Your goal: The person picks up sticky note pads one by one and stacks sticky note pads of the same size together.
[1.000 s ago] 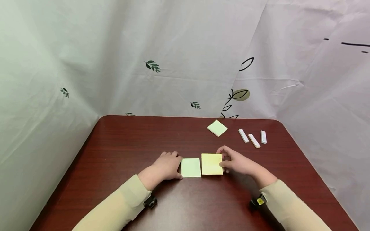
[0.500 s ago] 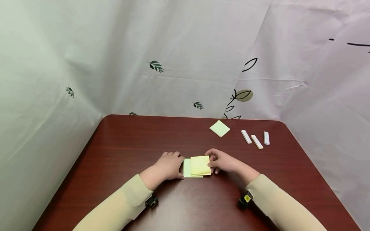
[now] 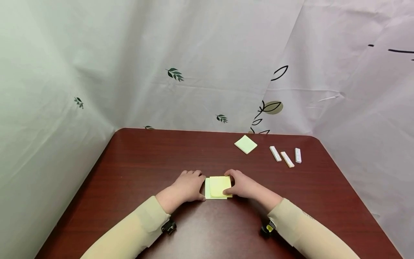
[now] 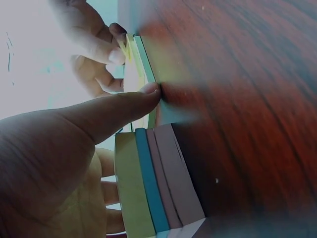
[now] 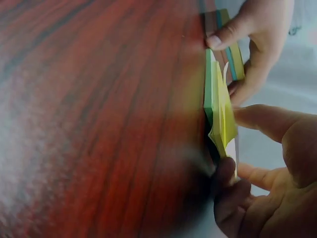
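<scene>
Beneath the two hands spreads the reddish-brown table [image 3: 145,154], on which we judge the stacking to be part-way along: begun, but not yet squared up. Pale sleeves [image 3: 129,230] slant inward from the near side. We see the left hand [image 3: 188,187] palm down, its thumb on the near side and its fingers on the far side; whether it clamps or merely steadies, we cannot tell. The right hand [image 3: 242,185] faces it, thumb and fingers clamped on the right part of the yellow pad [image 3: 219,186]. Under the left palm, as the left wrist view shows, we find a block of coloured pads [image 4: 153,188], to the left of the right hand's grip. Between the two lies a pale green pad [image 3: 207,189], touched by the left thumb; the yellow pad covers most of it and overhangs it toward the right hand's grip, a top leaf lifted. Well beyond that grip, a second green pad [image 3: 245,144] lies turned cornerwise, and farther right, three small white strips [image 3: 287,159] lie apart; should these belong to the pile, we judge their placing is left to do.
</scene>
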`<state>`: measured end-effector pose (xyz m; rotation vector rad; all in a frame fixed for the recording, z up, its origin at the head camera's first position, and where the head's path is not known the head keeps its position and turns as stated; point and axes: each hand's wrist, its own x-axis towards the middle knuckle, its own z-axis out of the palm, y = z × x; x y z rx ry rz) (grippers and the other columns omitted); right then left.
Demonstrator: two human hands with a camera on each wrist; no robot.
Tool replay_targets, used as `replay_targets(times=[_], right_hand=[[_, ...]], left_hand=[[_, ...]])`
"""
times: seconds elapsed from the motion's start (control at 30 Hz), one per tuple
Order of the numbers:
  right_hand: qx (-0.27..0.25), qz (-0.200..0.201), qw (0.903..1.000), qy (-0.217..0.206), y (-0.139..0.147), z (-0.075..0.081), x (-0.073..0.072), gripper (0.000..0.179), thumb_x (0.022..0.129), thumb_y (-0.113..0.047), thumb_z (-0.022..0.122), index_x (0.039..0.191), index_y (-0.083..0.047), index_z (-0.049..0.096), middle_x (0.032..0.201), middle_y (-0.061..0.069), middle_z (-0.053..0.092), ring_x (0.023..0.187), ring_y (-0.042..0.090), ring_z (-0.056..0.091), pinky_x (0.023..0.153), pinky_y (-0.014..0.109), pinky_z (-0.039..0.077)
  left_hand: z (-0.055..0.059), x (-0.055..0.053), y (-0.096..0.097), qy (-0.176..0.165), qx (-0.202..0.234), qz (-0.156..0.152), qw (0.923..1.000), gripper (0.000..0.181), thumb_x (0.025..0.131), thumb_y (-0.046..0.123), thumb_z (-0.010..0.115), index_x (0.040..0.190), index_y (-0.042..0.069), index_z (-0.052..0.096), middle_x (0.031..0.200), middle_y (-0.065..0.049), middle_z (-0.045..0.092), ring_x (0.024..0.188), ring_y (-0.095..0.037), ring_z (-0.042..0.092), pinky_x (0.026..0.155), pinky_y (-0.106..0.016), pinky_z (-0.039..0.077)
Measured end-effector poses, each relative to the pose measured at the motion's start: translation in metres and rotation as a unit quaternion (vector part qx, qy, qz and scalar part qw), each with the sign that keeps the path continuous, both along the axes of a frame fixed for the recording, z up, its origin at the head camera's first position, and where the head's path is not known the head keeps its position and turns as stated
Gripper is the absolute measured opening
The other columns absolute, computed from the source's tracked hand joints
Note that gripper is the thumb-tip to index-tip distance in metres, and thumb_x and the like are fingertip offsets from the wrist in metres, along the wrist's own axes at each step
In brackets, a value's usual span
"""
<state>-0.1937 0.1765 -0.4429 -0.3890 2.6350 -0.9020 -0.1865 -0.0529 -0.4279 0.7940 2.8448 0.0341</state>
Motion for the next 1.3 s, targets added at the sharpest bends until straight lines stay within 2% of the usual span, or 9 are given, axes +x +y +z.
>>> replay_targets(times=[0.1, 0.2, 0.3, 0.43, 0.83, 1.13, 1.3], right_hand=[[0.049, 0.000, 0.9986, 0.019, -0.002, 0.000, 0.003, 0.061, 0.079, -0.028, 0.084, 0.128, -0.005, 0.056, 0.106, 0.005, 0.057, 0.087, 0.017, 0.052, 0.078, 0.036, 0.046], [0.068, 0.000, 0.9974, 0.025, -0.004, 0.000, 0.005, 0.062, 0.081, -0.031, 0.083, 0.130, -0.007, 0.055, 0.099, 0.002, 0.060, 0.082, 0.016, 0.053, 0.076, 0.036, 0.046], [0.065, -0.001, 0.9976, 0.023, -0.006, 0.001, 0.006, 0.062, 0.081, -0.031, 0.082, 0.131, -0.007, 0.054, 0.089, -0.001, 0.059, 0.076, 0.015, 0.053, 0.071, 0.034, 0.045], [0.060, 0.002, 0.9980, 0.022, -0.009, 0.002, 0.006, 0.061, 0.080, -0.030, 0.083, 0.130, -0.007, 0.054, 0.084, -0.002, 0.058, 0.072, 0.015, 0.053, 0.068, 0.033, 0.045], [0.073, 0.012, 0.9969, 0.026, -0.019, 0.003, 0.007, 0.058, 0.080, -0.030, 0.082, 0.126, -0.009, 0.055, 0.082, -0.002, 0.058, 0.071, 0.015, 0.052, 0.068, 0.034, 0.044], [0.077, 0.012, 0.9967, 0.025, -0.023, 0.003, 0.007, 0.058, 0.080, -0.031, 0.082, 0.126, -0.009, 0.055, 0.086, -0.002, 0.059, 0.073, 0.016, 0.053, 0.069, 0.035, 0.045], [0.080, 0.007, 0.9965, 0.024, -0.024, 0.003, 0.006, 0.059, 0.079, -0.032, 0.083, 0.126, -0.009, 0.056, 0.087, -0.002, 0.060, 0.073, 0.015, 0.053, 0.069, 0.035, 0.045]], left_hand=[[0.000, 0.000, 0.000, -0.005, 0.002, 0.001, 1.0000, 0.072, 0.076, 0.052, 0.082, 0.131, 0.011, 0.061, 0.130, -0.008, 0.058, 0.121, -0.030, 0.055, 0.100, -0.046, 0.040], [0.001, 0.000, 0.000, -0.011, 0.004, 0.004, 0.9999, 0.071, 0.077, 0.050, 0.082, 0.132, 0.011, 0.061, 0.132, -0.009, 0.057, 0.123, -0.030, 0.054, 0.101, -0.047, 0.039], [0.001, 0.000, 0.000, -0.014, 0.004, 0.004, 0.9999, 0.071, 0.077, 0.049, 0.081, 0.132, 0.010, 0.060, 0.133, -0.009, 0.056, 0.124, -0.031, 0.053, 0.102, -0.047, 0.039], [0.002, -0.001, 0.000, -0.013, 0.004, 0.005, 0.9999, 0.071, 0.077, 0.049, 0.081, 0.132, 0.011, 0.060, 0.134, -0.009, 0.056, 0.125, -0.031, 0.053, 0.102, -0.047, 0.038], [-0.003, -0.002, -0.002, -0.006, 0.020, 0.010, 0.9997, 0.071, 0.073, 0.050, 0.083, 0.129, 0.012, 0.061, 0.130, -0.007, 0.058, 0.122, -0.030, 0.054, 0.100, -0.048, 0.039], [-0.002, -0.002, -0.004, -0.002, 0.029, 0.007, 0.9995, 0.069, 0.072, 0.050, 0.084, 0.125, 0.012, 0.062, 0.129, -0.007, 0.058, 0.121, -0.030, 0.054, 0.100, -0.048, 0.038], [-0.002, -0.004, -0.006, -0.018, 0.034, 0.005, 0.9993, 0.078, 0.072, 0.052, 0.083, 0.132, 0.009, 0.058, 0.133, -0.008, 0.055, 0.124, -0.032, 0.051, 0.102, -0.050, 0.037]])
